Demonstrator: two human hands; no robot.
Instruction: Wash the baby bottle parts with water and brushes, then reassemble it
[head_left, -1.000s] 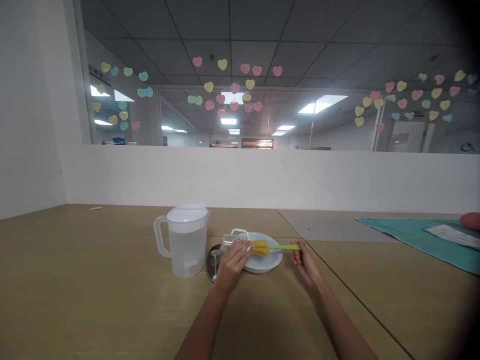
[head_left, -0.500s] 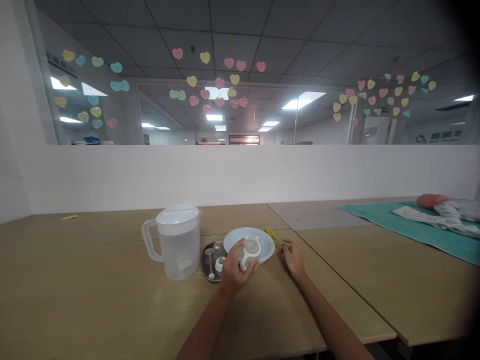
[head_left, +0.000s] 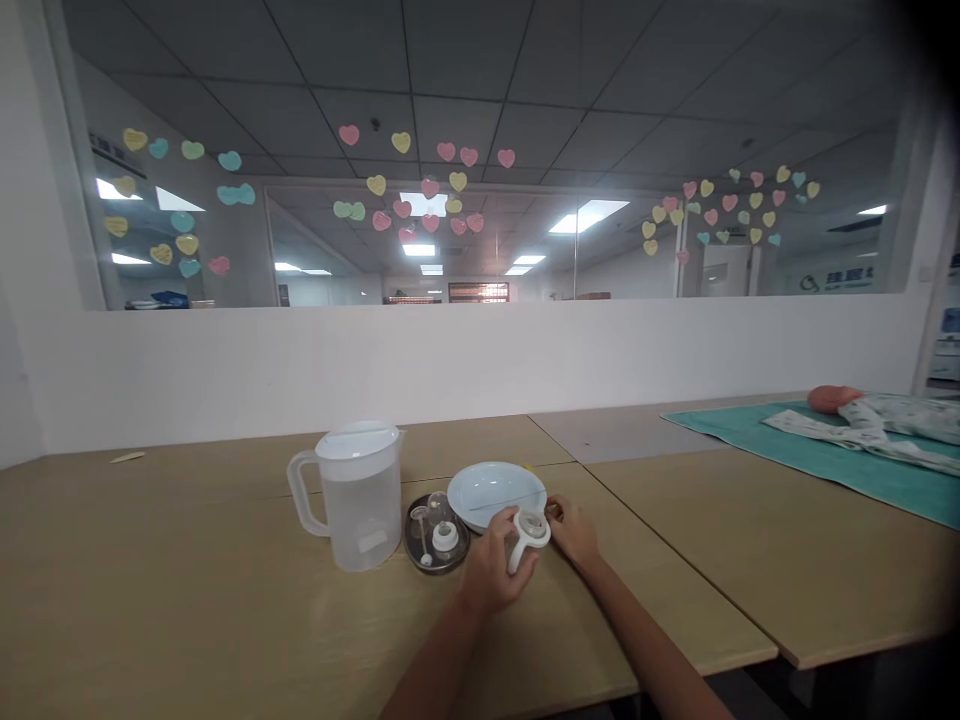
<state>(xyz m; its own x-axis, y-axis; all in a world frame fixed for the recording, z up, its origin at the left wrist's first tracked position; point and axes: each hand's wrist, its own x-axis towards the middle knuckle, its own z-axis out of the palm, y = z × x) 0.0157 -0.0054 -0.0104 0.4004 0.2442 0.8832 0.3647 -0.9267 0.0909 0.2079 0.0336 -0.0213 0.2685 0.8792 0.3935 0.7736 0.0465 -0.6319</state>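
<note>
My left hand (head_left: 491,570) is closed around a small bottle body with a white handled ring (head_left: 531,527), its round opening facing me, just in front of a white bowl (head_left: 487,492). Close to the bowl's right rim, my right hand (head_left: 574,530) has its fingers pinched near the bottle's opening; a thin rod-like line crosses the bowl toward them, and what the fingers hold is too small to make out. A metal tray (head_left: 427,568) left of the bowl carries a white ring cap (head_left: 445,537), a clear dome cover and a small white-ended stick.
A translucent lidded pitcher (head_left: 364,510) stands left of the tray. On the far right, a teal cloth (head_left: 757,435) bears patterned fabric (head_left: 840,432) and a reddish rounded object (head_left: 832,399). A white wall rises behind the table.
My left hand has moved right and lower with the bottle, away from over the bowl. My right hand has shifted slightly left and down, and the yellow brush-like item beside it is now mostly hidden.
</note>
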